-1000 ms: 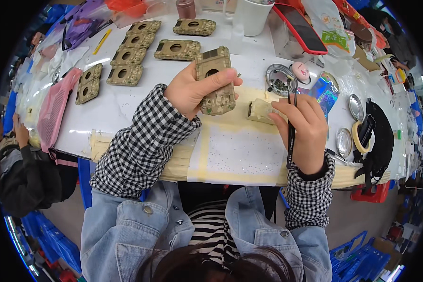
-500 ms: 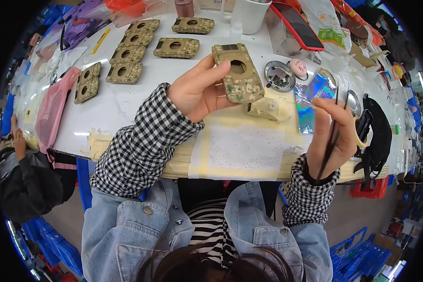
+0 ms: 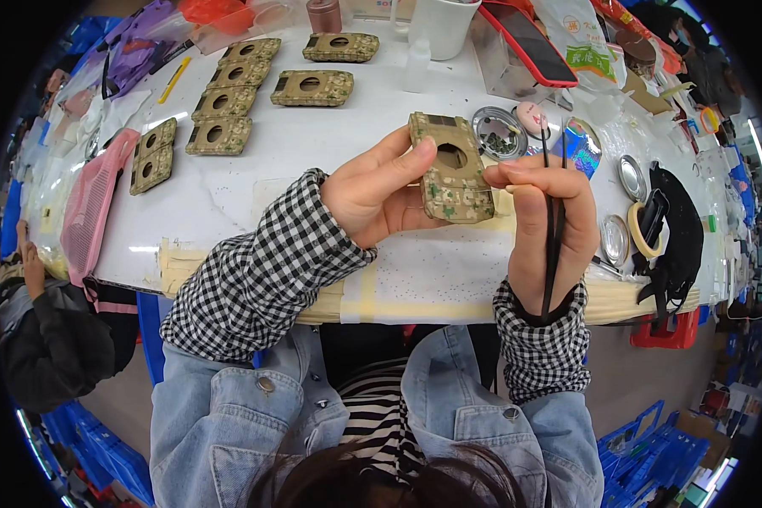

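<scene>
My left hand (image 3: 372,188) is closed around a camouflage-patterned toy tank hull (image 3: 457,196), its thumb on the top face near the round hole. Tucked in the fingers of my right hand (image 3: 559,216) is a pair of black tweezers (image 3: 551,254), tips pointing away from me. My right thumb and index finger are pinched at the hull's right edge; a thin pale sliver shows at their tips, too small to name. Below the hull lies a white sheet (image 3: 423,284) sprinkled with tiny dark specks, taped down at its edges.
More camouflage hulls (image 3: 218,135) lie at the far left and far middle. A round metal dish (image 3: 479,135) with small dark bits, a white mug (image 3: 440,30), a small bottle (image 3: 416,68) and a red-cased phone (image 3: 529,46) stand beyond. A pink mesh pouch (image 3: 93,212) hangs over the left edge.
My left hand has brought the hull nearer to me and slightly right. My right hand has moved left, its fingertips now meeting the hull's edge.
</scene>
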A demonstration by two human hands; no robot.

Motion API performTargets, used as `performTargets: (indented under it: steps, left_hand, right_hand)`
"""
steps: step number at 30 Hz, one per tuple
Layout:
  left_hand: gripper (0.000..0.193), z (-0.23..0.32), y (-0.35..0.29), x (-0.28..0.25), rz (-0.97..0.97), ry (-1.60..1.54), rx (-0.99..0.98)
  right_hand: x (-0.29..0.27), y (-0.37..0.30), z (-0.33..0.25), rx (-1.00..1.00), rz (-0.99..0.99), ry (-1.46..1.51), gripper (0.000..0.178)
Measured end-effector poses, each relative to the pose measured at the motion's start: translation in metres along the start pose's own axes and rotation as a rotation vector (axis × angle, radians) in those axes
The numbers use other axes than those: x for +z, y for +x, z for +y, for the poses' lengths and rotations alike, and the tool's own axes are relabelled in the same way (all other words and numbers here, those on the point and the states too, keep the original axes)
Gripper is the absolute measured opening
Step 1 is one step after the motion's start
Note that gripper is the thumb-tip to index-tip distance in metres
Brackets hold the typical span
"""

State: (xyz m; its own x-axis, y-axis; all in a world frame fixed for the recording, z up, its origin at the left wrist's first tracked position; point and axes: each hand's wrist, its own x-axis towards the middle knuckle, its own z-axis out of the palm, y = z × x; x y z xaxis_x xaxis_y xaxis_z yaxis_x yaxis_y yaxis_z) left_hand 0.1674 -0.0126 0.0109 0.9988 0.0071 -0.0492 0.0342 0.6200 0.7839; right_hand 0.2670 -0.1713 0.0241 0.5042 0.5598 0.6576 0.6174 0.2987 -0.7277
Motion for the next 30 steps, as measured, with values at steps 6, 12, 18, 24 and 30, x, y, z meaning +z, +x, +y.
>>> performTargets:
  steps: [6,12,18,24,30]
  left_hand:
    - [0.049,-0.0002,0.0,-0.0016,-0.004,-0.008,-0.02]
    - [0.048,-0.0004,-0.0002,-0.0004,0.007,-0.021,-0.029]
    - [0.048,0.0006,-0.0008,0.0004,0.042,-0.027,-0.055]
    - [0.048,-0.0004,0.0006,-0.0005,0.051,-0.041,-0.068]
    - [0.048,-0.0004,0.0004,-0.0013,0.049,-0.041,-0.07]
  right_hand:
    - [-0.0001,0.0002,0.0006,0.035,0.004,-0.004,0.007]
    - [0.0007,-0.0009,0.0005,0.057,0.017,0.028,0.007]
    - [-0.0002,-0.0002,-0.0006,0.058,0.029,0.044,0.008]
    - [0.0016,-0.0012,-0.0015,0.074,0.045,0.036,0.008]
    - [0.0009,-0.0006,-0.0008,0.069,0.023,0.038,0.007]
